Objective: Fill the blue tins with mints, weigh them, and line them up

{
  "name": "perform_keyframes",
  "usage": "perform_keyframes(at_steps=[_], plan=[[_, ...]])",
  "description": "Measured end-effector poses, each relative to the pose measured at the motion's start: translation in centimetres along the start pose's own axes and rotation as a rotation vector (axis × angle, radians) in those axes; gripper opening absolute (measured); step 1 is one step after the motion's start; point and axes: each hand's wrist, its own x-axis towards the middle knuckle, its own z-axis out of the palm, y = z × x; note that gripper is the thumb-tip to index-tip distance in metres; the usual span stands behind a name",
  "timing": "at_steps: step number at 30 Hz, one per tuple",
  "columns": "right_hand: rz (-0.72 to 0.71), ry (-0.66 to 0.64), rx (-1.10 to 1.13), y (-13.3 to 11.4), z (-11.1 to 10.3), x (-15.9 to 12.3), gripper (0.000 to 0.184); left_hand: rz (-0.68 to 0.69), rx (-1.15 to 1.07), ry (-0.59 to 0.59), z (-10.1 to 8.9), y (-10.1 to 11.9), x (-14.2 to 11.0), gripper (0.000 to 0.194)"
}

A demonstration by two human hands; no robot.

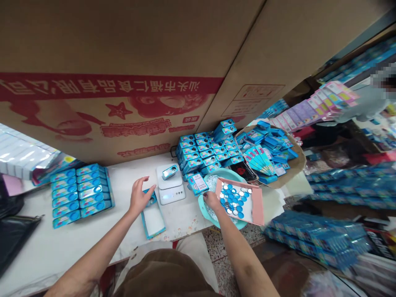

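Observation:
My left hand (140,196) is open, thumb and fingers apart, above the upper end of an open blue display box (154,222) with a pale bare inside. Its fingers hold nothing. My right hand (212,201) is closed over the rim of a turquoise basin (201,206). Its fingertips meet the corner of a small blue carton (198,184) with a white and pink panel; the exact grip is partly hidden. Between my hands stands a white digital scale (171,194) bearing one small blue carton (170,172). White pellets (211,181) lie in the basin.
A pink tray (258,206) of blue and silver discs rests across the basin. Stacked blue cartons (207,150) stand behind the scale, and a filled display box (82,194) at left. A cardboard box (297,165) holds loose cartons. Large brown cartons (123,41) wall off the back.

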Motion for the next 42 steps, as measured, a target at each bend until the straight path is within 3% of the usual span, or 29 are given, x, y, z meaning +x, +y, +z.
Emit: perform_keyframes(at_steps=[17, 25, 28, 30, 32, 35, 39, 42], plan=[[0.013, 0.100, 0.044, -0.5, 0.6, -0.7, 0.028, -0.014, 0.007, 0.015, -1.5, 0.7, 0.0, 0.036], [0.052, 0.330, 0.093, 0.4, 0.1, -3.8, 0.033, -0.043, 0.002, 0.029, -1.8, -0.3, -0.4, 0.036], [0.079, 0.536, 0.162, 0.3, -1.1, -5.2, 0.041, -0.060, -0.010, 0.032, -1.5, -0.9, -0.5, 0.036], [-0.010, 0.695, 0.280, -1.3, -2.2, -5.5, 0.043, -0.075, -0.020, 0.020, -1.2, -1.0, -0.5, 0.035], [-0.197, 0.735, 0.370, -4.2, -3.4, -5.0, 0.039, -0.083, -0.033, 0.009, -0.8, -0.9, -0.5, 0.035], [-0.415, 0.564, 0.290, -10.0, -4.9, -3.2, 0.031, -0.069, -0.053, 0.014, -0.5, -0.4, -0.4, 0.034], [-0.371, 0.330, -0.041, -16.1, -5.9, -0.1, 0.024, -0.068, -0.070, 0.039, -0.9, -0.2, -0.7, 0.032], [-0.347, 0.263, -0.145, -17.9, -6.0, 1.4, 0.022, -0.094, -0.082, 0.059, -1.4, -0.6, -1.3, 0.031]])
